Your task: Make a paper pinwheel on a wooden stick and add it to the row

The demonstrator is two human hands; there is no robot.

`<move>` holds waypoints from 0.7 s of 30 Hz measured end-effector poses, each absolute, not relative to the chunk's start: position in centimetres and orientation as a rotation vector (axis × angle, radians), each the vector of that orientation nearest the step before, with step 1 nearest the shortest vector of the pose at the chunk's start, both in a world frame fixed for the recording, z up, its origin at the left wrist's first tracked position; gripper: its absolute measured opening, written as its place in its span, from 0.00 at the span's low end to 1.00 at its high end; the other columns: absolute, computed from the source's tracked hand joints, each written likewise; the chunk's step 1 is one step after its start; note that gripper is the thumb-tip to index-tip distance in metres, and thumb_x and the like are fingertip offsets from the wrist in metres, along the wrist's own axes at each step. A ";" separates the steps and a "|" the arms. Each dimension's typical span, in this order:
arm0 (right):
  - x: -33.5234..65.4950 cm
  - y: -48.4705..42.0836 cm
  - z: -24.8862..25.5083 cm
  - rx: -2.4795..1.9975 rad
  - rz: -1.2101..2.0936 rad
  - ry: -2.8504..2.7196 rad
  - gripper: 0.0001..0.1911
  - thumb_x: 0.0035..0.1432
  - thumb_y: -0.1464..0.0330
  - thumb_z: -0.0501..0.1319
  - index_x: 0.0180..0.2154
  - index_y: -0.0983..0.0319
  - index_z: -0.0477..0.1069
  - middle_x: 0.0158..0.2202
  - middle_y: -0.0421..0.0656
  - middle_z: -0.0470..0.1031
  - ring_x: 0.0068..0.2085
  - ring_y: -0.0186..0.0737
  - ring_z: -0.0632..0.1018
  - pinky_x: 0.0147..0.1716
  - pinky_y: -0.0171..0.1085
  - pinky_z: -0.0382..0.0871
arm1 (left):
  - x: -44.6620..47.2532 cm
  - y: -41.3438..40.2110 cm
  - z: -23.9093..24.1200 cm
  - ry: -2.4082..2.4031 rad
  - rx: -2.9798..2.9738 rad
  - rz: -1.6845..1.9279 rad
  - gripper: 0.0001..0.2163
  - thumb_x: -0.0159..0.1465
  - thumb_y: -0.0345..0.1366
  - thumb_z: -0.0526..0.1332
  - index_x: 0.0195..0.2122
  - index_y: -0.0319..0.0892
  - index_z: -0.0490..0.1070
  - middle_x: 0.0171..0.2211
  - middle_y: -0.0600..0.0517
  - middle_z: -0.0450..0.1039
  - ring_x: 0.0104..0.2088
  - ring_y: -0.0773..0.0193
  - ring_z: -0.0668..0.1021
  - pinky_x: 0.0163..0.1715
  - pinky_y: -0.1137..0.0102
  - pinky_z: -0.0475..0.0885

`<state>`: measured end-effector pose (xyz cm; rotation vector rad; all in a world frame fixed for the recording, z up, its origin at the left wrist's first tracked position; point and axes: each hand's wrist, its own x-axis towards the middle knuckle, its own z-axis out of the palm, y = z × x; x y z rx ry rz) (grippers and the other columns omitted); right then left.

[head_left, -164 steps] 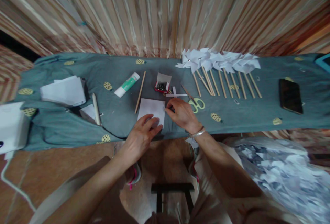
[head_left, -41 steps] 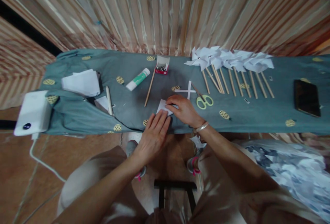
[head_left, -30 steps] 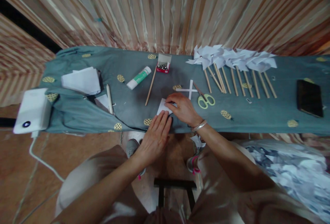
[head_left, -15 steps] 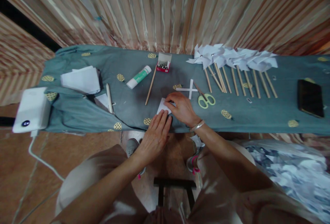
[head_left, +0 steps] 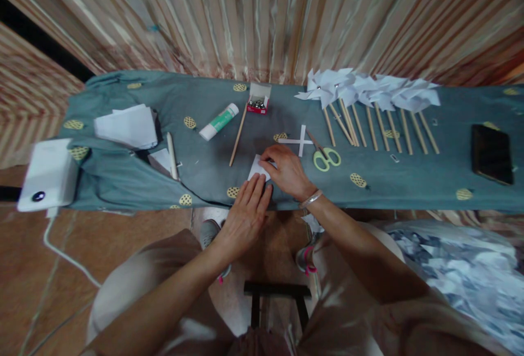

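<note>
A small folded white paper (head_left: 257, 168) lies near the front edge of a teal cloth-covered table (head_left: 409, 181). My left hand (head_left: 244, 214) lies flat with its fingers stretched onto the paper's near edge. My right hand (head_left: 287, 170) is curled over the paper's right side, fingertips pressing on it. Yellow-handled scissors (head_left: 323, 155) and a cross of two white paper strips (head_left: 299, 141) lie just right of my right hand.
A wooden stick (head_left: 238, 133), a glue stick (head_left: 218, 121) and a red box of pins (head_left: 257, 104) lie behind the paper. Several white paper pinwheels on sticks (head_left: 368, 99) lie at right, a black phone (head_left: 491, 153) far right. Paper stack (head_left: 126, 125) and white device (head_left: 46, 174) at left.
The flat white sheet from 5.5 s ago is now folded small. Over the last second both hands have stayed pressed on it, barely shifting. The pin box sits farther back.
</note>
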<state>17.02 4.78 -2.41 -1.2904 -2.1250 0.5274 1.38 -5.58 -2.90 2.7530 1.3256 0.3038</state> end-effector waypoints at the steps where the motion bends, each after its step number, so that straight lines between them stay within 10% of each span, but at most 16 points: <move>1: 17.0 4.8 -2.4 -1.293 0.526 -2.124 0.06 0.62 0.72 0.59 0.32 0.61 0.72 0.37 0.44 0.77 0.42 0.43 0.74 0.47 0.41 0.66 | 1.4 -5.6 -2.9 1.327 2.749 0.295 0.28 0.65 0.29 0.56 0.66 0.27 0.54 0.68 0.26 0.51 0.70 0.40 0.50 0.65 0.46 0.57; 21: 17.3 3.5 -2.1 -1.538 0.189 -2.265 0.27 0.65 0.64 0.58 0.62 0.66 0.60 0.66 0.59 0.61 0.64 0.59 0.64 0.61 0.58 0.58 | 1.6 -5.5 -2.2 1.346 2.803 0.181 0.25 0.66 0.29 0.56 0.65 0.26 0.57 0.67 0.26 0.53 0.69 0.36 0.54 0.64 0.46 0.60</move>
